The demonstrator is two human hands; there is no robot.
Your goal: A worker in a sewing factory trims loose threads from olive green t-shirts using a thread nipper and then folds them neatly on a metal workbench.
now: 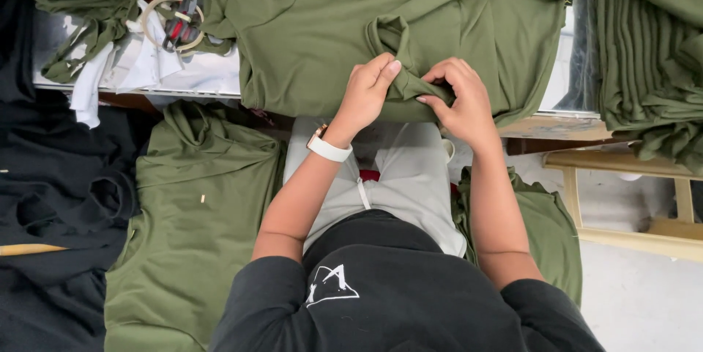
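- Olive green garment (315, 23) lay spread on surface (556, 126), far centre.
- Folded olive stack (644, 59) sat far right.
- Left hand (366, 92) pinched the garment's folded strip (401, 66).
- Right hand (458, 96) gripped the same strip, near edge.

A pale worktop (198, 77) runs across the upper part of the view. Just right of its near corner stands a light wooden stool (630, 198) on a grey floor (637, 301). Left of the worktop, dark cloth (51, 191) lies heaped. The light is even.
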